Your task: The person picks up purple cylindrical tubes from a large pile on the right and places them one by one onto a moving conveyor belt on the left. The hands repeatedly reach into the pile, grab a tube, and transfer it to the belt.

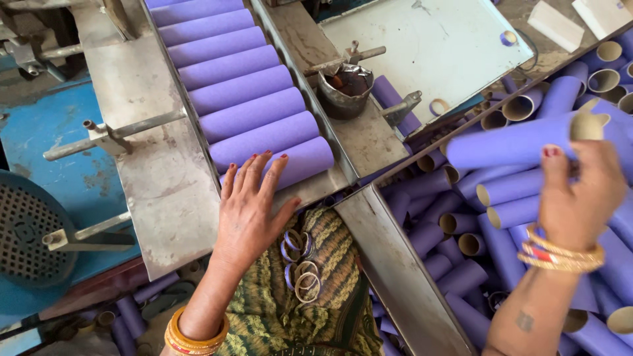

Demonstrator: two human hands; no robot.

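Observation:
My left hand (249,206) lies flat, fingers apart, on the nearest purple cardboard tube (298,158) in a sloped metal chute (158,191) holding a row of several purple tubes (231,66). My right hand (580,191) is closed around one long purple tube (511,145), held sideways above a metal bin (395,257) full of loose purple tubes (475,224). Both wrists wear gold and red bangles. Several short purple rings (298,260) rest on the patterned cloth in my lap.
A small metal cup (346,89) with dark contents stands on the ledge beside the chute. A flat metal plate (428,46) lies behind it. Blue machine parts and a perforated disc (30,231) are at left. Tubes lie on the floor (132,316).

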